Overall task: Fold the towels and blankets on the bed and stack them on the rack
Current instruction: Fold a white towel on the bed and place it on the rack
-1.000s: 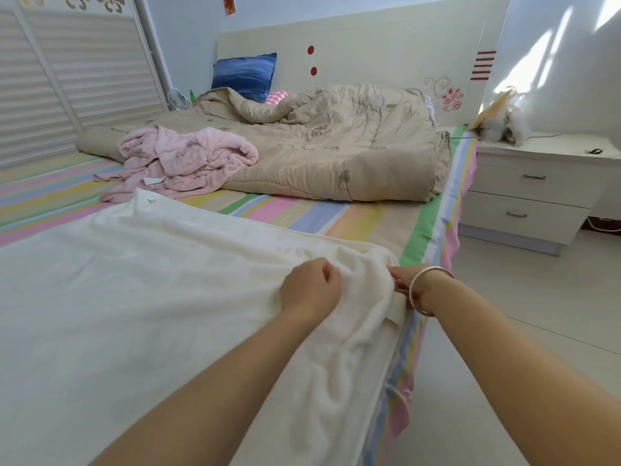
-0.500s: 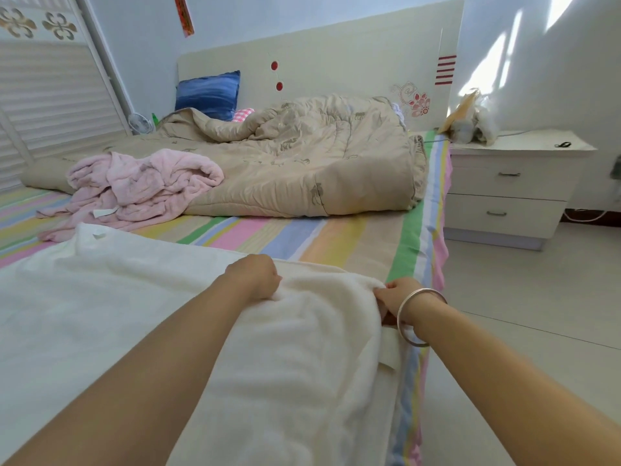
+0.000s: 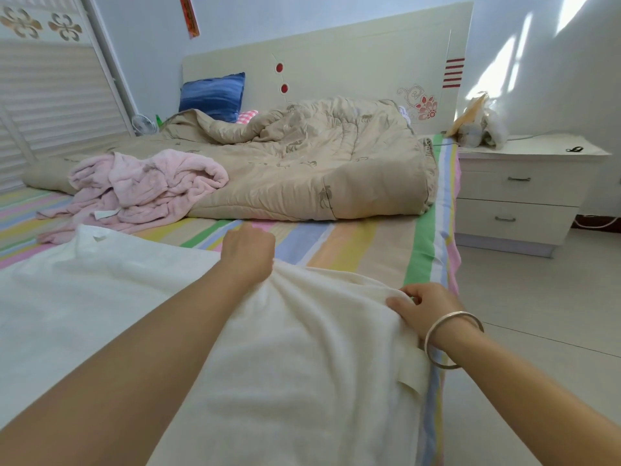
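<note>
Head view: a white towel [image 3: 302, 364] lies spread over the near end of the striped bed [image 3: 369, 240]. The left hand [image 3: 248, 250], fingers curled, grips the towel's far edge, and the cloth bunches beneath it. The right hand [image 3: 426, 306], with a bangle [image 3: 450, 338] at the wrist, pinches the towel's corner at the bed's side. Beyond lie a crumpled pink blanket [image 3: 148, 186] and a beige quilt [image 3: 319, 169].

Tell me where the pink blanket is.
In the head view, the pink blanket lies crumpled on the bed's left side, against the beige quilt and just beyond the white towel.
</note>
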A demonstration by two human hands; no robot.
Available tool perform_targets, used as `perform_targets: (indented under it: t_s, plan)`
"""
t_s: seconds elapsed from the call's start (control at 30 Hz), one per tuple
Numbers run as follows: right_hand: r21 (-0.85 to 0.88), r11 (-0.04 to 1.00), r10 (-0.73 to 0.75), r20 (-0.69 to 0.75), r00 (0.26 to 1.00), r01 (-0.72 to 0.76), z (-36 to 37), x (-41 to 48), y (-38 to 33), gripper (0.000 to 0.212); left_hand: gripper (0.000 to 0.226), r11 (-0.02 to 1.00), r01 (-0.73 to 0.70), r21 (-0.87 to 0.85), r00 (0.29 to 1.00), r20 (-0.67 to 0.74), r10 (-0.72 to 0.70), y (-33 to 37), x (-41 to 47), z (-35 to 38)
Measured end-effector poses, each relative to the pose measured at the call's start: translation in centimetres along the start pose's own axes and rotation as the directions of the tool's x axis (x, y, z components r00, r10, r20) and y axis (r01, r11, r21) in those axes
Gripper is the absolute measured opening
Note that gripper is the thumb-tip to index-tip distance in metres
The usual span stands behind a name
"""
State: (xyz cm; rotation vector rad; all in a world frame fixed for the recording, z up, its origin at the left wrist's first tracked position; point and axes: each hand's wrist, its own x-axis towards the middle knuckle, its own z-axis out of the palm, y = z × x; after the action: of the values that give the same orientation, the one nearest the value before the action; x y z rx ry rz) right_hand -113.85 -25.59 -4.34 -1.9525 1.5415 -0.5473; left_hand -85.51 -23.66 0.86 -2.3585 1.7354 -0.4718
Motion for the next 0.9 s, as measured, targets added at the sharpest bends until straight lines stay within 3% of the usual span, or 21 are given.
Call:
perform_targets:
  t_s: [0.03, 0.1, 0.23, 0.5, 0.67, 0.9]
  plan:
    - [-0.044, 0.999, 0.010, -0.017, 1.000, -0.010, 0.0, 0.0, -0.1, 0.032, 0.016, 0.999, 0.020, 0.047, 0.992, -0.125, -0.014, 0.6, 0.2, -0.3]
    - [-0.111, 0.993, 0.042, -0.059, 0.997, -0.048, -0.2, 0.3, -0.4, 0.039, 0.019, 0.994, 0.040, 0.097, 0.974, -0.225, -0.017, 1.8, 0.8, -0.6]
    - [-0.061, 0.995, 0.071, -0.033, 0.997, -0.073, -0.2, 0.9, 0.0, 0.030, 0.022, 0.990, 0.026, 0.138, 0.985, -0.171, -0.002, 3.4, 0.7, 2.4]
    - [0.398, 0.910, 0.074, 0.114, 0.991, -0.113, 1.5, 1.9, -1.0, 0.033, 0.023, 0.999, 0.047, 0.011, 0.980, -0.192, -0.044, 3.5, 0.2, 7.3]
    - [0.334, 0.932, 0.160, -0.032, 0.987, -0.140, 1.0, 2.9, 0.2, 0.037, 0.022, 0.993, 0.066, -0.096, 0.986, -0.147, -0.080, 3.7, 0.1, 6.8]
    - [0.541, 0.775, 0.287, 0.161, 0.945, -0.327, -0.9, 3.9, 1.8, 0.031, 0.019, 0.997, 0.059, -0.048, 0.964, -0.256, -0.070, 3.9, 0.8, 5.7]
